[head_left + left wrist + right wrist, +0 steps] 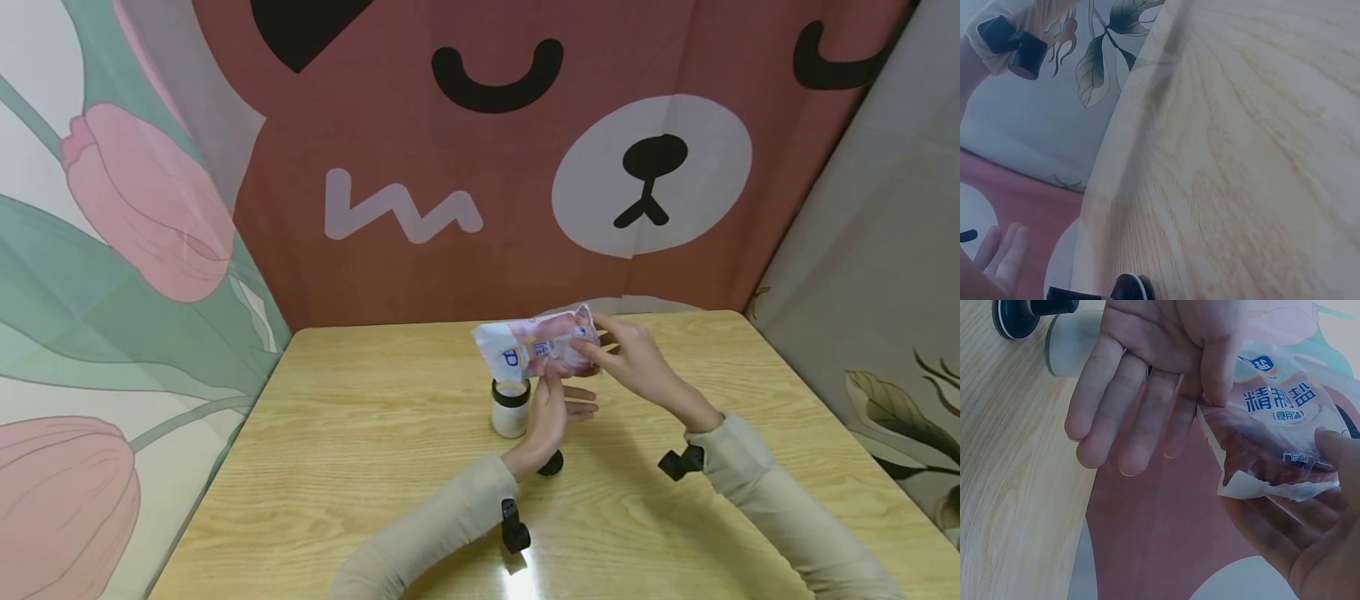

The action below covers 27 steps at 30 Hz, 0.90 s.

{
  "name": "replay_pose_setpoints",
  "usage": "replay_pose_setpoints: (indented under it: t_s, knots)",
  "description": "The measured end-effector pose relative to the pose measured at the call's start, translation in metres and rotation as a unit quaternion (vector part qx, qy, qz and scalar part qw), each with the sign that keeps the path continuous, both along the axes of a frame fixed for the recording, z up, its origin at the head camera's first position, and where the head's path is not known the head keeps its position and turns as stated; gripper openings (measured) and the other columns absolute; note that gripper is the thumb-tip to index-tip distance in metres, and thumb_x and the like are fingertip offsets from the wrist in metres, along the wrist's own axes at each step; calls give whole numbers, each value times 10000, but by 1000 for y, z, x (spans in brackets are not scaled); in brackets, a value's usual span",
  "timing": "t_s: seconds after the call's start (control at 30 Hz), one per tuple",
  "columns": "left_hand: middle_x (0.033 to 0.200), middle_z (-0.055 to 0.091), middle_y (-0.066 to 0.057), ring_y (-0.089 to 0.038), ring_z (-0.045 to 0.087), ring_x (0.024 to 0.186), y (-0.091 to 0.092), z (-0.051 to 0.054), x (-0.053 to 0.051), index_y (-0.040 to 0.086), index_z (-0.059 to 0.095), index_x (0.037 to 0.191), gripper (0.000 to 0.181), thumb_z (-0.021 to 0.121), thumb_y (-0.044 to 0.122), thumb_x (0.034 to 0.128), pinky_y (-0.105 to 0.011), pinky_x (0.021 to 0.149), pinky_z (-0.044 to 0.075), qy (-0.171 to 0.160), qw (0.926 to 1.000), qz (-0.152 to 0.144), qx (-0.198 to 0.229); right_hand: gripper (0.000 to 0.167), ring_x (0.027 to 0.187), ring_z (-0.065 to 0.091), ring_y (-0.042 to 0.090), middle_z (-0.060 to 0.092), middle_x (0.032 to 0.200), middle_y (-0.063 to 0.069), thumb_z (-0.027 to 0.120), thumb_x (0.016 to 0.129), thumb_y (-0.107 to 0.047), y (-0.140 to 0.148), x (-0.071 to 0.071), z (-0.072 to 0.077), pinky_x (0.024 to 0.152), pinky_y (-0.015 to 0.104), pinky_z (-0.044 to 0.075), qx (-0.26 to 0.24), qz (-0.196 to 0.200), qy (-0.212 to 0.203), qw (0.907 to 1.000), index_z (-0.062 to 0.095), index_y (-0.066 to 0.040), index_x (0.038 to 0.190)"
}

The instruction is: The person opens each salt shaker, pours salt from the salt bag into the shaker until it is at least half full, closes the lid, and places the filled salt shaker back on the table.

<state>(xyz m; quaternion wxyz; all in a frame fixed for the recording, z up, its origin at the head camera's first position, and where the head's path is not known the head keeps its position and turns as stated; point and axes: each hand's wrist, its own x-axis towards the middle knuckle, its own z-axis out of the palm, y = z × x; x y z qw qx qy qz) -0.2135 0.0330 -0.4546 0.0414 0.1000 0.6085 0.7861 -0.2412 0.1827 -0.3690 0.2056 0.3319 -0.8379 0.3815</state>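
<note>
A plastic bag of salt [540, 343] with purple-brown and white print is tilted above a small jar [510, 417]. The jar is white with a black rim, and the bag's left end is over its mouth. My right hand [637, 358] pinches the bag's other end, thumb on the front and fingers behind, as the right wrist view also shows. My left hand [551, 417] is beside the jar, fingers extended, its thumb against the bag's lower edge. In the right wrist view the left palm [1166, 337] faces the camera. Whether salt is flowing cannot be seen.
A black lid [551, 464] with a knob [1054, 306] lies on the wooden table [375, 392] near the left wrist. Printed cloth [405, 283] hangs behind the table and at both sides. Black wrist cameras [516, 529] are strapped to both sleeves.
</note>
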Motion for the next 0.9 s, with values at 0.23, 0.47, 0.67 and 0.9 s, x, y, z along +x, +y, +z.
replay_pose_setpoints:
  t_s: [0.23,0.47,0.67,0.9]
  knots:
    - [979,695,-218,-409,703,880,0,0,1,48,438,1266,497,153,419,1098,-442,781,599,76,9999,40,-67,359,814,716,301,687,1095,196,680,957,-126,1,-2,-1,635,406,609,68,-36,-225,9997,601,4,1283]
    - [981,693,-223,-400,705,879,0,-2,1,45,443,1283,527,143,435,1093,-437,782,599,41,9999,46,-81,399,855,704,335,664,1113,198,652,980,-141,1,0,-2,623,373,606,272,-56,-651,9975,538,7,1333]
    - [983,696,-218,-396,705,891,0,-4,1,29,456,1267,524,142,413,1099,-441,794,595,37,10000,23,-46,646,860,670,256,647,1036,131,657,971,-116,1,0,-3,641,316,589,694,150,-1127,9911,310,19,1499]
    - [980,681,-262,-439,694,880,-1,-7,-1,12,422,1245,495,151,401,1102,-449,778,599,37,9999,99,42,747,835,656,215,625,1054,112,685,957,-133,3,1,-4,641,297,580,841,372,-1453,9851,230,-61,1545]
